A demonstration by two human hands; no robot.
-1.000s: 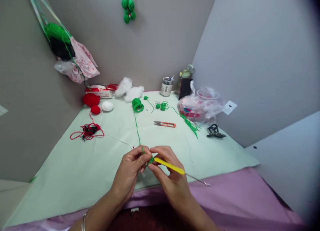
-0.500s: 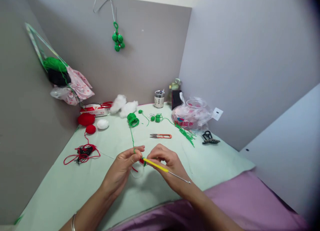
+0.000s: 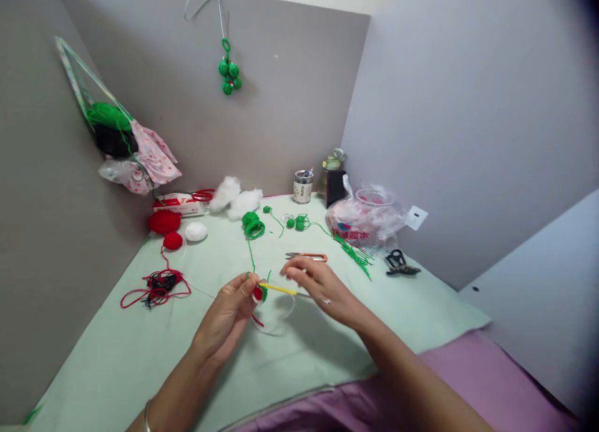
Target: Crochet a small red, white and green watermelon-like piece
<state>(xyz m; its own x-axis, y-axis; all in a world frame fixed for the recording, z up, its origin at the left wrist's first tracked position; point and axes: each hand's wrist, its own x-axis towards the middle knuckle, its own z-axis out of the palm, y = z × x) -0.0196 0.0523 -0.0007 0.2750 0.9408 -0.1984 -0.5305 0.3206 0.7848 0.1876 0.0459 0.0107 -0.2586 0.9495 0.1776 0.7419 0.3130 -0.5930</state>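
Watching from my remote seat. Left hand (image 3: 228, 310) has thumb and forefinger pinched on a small red, white and green yarn piece (image 3: 259, 294), which sits at about 4 o'clock from those fingertips. The slim crochet hook with a yellow handle and thin metal shaft (image 3: 277, 288) is what I read as the hinge of the moment: its yellow end meets the left fingertips by the piece, and its long axis runs out just past 3 o'clock, nearly level, towards the right hand (image 3: 329, 287). Those right fingers curl loosely above the handle, which lies around 6 to 7 o'clock from their tips; whether any finger grasps the shaft I cannot tell, the palm side being hidden. Piece bears roughly 7 to 8 o'clock from the right fingertips; left is clearly nearer, holding it. Green wound yarn bundle (image 3: 253, 225) at 12 o'clock from the left fingertips, strand running down to them. Orange-handled metal thread snips (image 3: 312, 257) near 2 o'clock of the right fingertips.
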